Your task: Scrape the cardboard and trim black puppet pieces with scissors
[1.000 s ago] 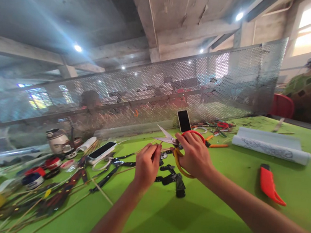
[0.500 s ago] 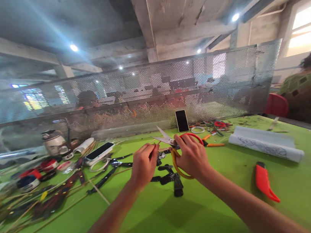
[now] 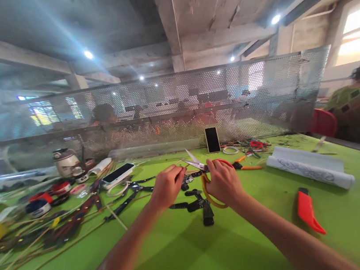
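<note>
My right hand (image 3: 225,184) is closed on the handles of a pair of scissors (image 3: 197,164), one loop red and the other yellow. The blades are parted and point left, just above my left hand (image 3: 168,184). That hand is closed, fingertips pinched together near the blades; what it pinches is too small or hidden to make out. Below and between the hands, a jointed black strip piece (image 3: 195,204) lies flat on the green table (image 3: 232,258).
Left lie a white phone (image 3: 118,174), tape rolls (image 3: 39,207), thin sticks and dark straps (image 3: 74,223). A phone (image 3: 212,139) leans near the perforated screen (image 3: 170,111). Right are orange-handled pliers (image 3: 249,167), rolled paper (image 3: 310,171), a red cutter (image 3: 308,211) and a seated person (image 3: 354,106).
The scissor blades have closed slightly and sit a little lower. The whole view has shifted slightly; my left hand keeps its pinch beside the blades.
</note>
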`<state>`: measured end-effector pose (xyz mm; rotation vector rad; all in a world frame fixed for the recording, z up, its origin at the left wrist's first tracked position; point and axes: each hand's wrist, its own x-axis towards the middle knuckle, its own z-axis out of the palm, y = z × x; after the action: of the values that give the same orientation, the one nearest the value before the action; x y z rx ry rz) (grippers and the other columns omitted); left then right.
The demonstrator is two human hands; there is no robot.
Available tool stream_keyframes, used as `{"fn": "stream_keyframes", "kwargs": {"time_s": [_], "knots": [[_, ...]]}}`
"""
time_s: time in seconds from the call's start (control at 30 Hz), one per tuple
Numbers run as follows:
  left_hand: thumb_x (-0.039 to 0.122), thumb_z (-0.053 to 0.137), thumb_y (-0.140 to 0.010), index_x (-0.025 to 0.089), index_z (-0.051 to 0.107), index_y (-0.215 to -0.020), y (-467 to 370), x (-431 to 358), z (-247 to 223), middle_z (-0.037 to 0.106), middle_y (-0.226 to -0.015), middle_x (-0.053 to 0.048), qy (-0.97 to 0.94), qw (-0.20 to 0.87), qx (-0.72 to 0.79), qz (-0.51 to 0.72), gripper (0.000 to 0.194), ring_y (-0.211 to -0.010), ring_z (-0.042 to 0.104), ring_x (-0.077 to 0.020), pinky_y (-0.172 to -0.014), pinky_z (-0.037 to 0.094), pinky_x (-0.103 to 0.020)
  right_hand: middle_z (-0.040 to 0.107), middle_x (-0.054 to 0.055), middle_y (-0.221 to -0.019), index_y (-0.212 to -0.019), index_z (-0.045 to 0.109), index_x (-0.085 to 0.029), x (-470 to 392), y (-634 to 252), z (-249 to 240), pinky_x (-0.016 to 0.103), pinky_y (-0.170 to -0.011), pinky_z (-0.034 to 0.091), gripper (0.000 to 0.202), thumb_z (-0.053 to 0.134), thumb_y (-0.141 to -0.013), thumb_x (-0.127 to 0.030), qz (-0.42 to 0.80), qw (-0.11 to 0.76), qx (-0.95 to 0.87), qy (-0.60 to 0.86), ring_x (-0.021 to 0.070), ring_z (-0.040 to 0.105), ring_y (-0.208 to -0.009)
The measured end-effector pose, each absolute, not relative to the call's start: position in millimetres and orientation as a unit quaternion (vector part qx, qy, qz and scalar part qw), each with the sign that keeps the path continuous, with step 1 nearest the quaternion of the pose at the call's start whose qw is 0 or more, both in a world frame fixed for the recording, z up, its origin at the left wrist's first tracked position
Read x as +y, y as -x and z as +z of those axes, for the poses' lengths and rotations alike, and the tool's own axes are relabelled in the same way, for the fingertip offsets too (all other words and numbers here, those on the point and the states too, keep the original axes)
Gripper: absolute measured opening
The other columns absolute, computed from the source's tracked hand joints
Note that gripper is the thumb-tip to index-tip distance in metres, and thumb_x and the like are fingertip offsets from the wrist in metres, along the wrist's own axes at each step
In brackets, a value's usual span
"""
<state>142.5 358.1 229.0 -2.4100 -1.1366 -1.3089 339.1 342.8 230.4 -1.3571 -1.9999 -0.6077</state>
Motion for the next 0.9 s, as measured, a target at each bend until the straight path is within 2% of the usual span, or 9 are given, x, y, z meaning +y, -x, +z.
{"fn": "stream_keyframes", "kwargs": {"time_s": [0.2, 0.47, 0.7, 0.77, 0.9], "knots": [[0.03, 0.042, -0.096, 0.017, 0.064, -0.076, -129.5, 369.3, 227.5, 0.058, -0.069, -0.003, 0.834, 0.081, -0.363, -0.408, 0.032, -0.064, 0.054, -0.015, -0.064, 0.039, -0.026, 0.068, 0.013, -0.086, -0.097, 0.064, -0.011, 345.7, -342.4, 231.5, 0.031, -0.069, 0.04, 0.025, 0.051, -0.078, -0.021, -0.19, 0.29, -0.786, 0.512, 0.0233, 0.062, -0.079], [0.03, 0.043, -0.096, 0.016, 0.065, -0.077, -119.8, 377.5, 225.7, 0.062, -0.07, -0.004, 0.851, 0.064, -0.347, -0.389, 0.032, -0.066, 0.056, -0.0152, -0.065, 0.041, -0.026, 0.071, 0.01, -0.085, -0.099, 0.069, -0.014, 345.7, -345.5, 238.1, 0.027, -0.067, 0.039, 0.026, 0.052, -0.081, -0.023, -0.116, 0.27, -0.816, 0.498, 0.0191, 0.062, -0.074], [0.027, 0.045, -0.095, 0.017, 0.064, -0.071, -117.0, 376.7, 228.0, 0.059, -0.064, -0.002, 0.858, 0.064, -0.349, -0.37, 0.032, -0.061, 0.054, -0.0139, -0.062, 0.039, -0.025, 0.065, 0.002, -0.063, -0.079, 0.069, -0.019, 351.2, -349.8, 236.9, 0.023, -0.056, 0.034, 0.017, 0.055, -0.083, -0.028, -0.072, 0.259, -0.831, 0.488, 0.0124, 0.052, -0.055], [0.026, 0.045, -0.095, 0.017, 0.064, -0.072, -117.7, 375.9, 228.7, 0.06, -0.065, -0.002, 0.857, 0.069, -0.354, -0.368, 0.031, -0.062, 0.055, -0.0137, -0.063, 0.04, -0.024, 0.066, 0.002, -0.067, -0.083, 0.069, -0.019, 351.7, -349.0, 235.4, 0.024, -0.057, 0.034, 0.016, 0.056, -0.083, -0.028, -0.08, 0.264, -0.826, 0.492, 0.0131, 0.054, -0.058], [0.026, 0.045, -0.096, 0.016, 0.064, -0.074, -125.4, 369.8, 229.9, 0.061, -0.068, -0.003, 0.834, 0.098, -0.389, -0.38, 0.031, -0.064, 0.056, -0.0147, -0.063, 0.038, -0.025, 0.067, 0.009, -0.091, -0.101, 0.064, -0.017, 349.4, -345.1, 234.6, 0.028, -0.067, 0.037, 0.022, 0.053, -0.085, -0.027, -0.123, 0.29, -0.803, 0.507, 0.0196, 0.06, -0.078]]}}
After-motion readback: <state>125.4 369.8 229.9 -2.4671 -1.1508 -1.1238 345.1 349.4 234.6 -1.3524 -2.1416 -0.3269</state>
